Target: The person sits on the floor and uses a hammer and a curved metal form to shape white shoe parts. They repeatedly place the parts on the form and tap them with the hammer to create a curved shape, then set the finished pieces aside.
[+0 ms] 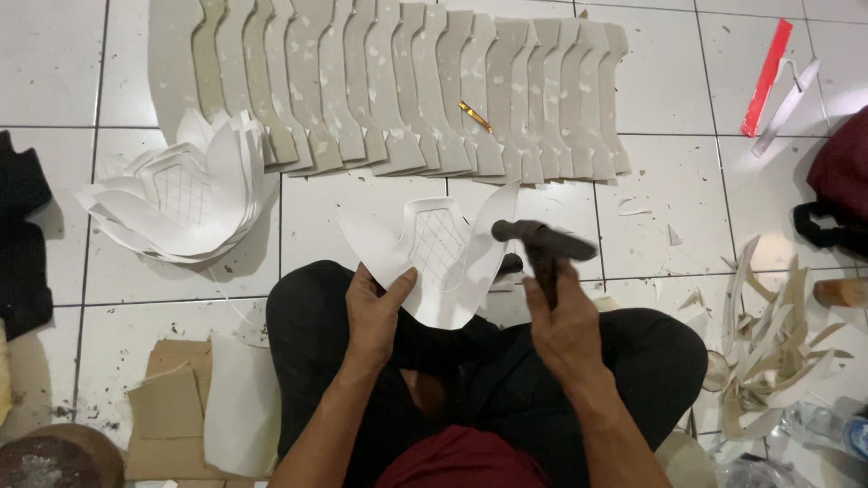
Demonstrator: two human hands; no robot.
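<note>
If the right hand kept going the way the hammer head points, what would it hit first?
The right hand holds a hammer whose head points left at the white cut piece held by the left hand. That piece likely comes first, though depth is unclear.

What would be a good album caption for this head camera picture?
Seated on a tiled floor, a person steadies a white cut-out piece with the left hand and grips a hammer in the right hand.
</note>
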